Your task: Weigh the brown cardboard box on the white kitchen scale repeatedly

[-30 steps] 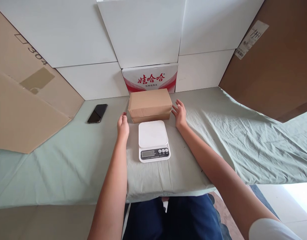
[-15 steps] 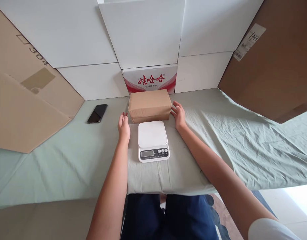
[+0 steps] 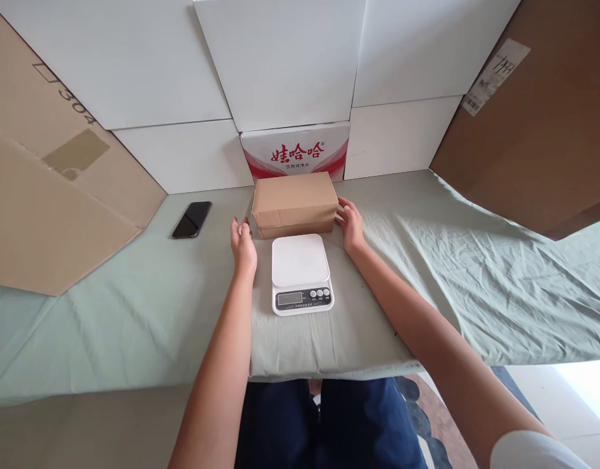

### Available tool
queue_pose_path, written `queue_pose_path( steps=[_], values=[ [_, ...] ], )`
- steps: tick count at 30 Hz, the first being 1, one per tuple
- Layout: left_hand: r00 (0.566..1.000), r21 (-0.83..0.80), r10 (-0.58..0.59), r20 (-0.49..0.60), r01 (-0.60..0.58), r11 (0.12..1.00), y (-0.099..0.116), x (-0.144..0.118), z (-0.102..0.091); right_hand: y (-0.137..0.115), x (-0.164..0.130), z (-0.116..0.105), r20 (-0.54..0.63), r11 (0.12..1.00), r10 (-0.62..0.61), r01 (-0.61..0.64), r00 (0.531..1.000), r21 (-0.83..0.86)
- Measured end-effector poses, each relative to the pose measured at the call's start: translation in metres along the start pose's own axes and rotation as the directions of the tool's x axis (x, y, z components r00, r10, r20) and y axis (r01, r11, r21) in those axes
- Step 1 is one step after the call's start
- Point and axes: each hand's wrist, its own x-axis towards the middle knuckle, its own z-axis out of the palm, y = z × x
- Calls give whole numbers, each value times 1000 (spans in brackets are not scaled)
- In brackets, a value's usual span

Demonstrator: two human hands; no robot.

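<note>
Green cloth point(image 3: 148, 299), left hand point(image 3: 243, 246) and right hand point(image 3: 351, 225) open, flanking small box point(image 3: 294, 197), contact unclear

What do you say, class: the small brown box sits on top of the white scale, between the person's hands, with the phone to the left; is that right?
No: the head view shows the box on the cloth behind the white scale, not on top. The left hand, right hand and phone are as stated.

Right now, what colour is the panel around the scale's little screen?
Black, set in the white scale; the head view shows it.
</note>
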Motion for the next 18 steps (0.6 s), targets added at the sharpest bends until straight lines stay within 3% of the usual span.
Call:
queue_pose_path(
  steps=[13,18],
  values=[
    [999,16,6,47,-6,1000,0,-3,1,-9,-5,5,17,1000,11,-11,1000,14],
    [993,43,65,100,-70,997,-3,-2,2,-12,-12,7,62,1000,-16,17,998,-14]
  ],
)
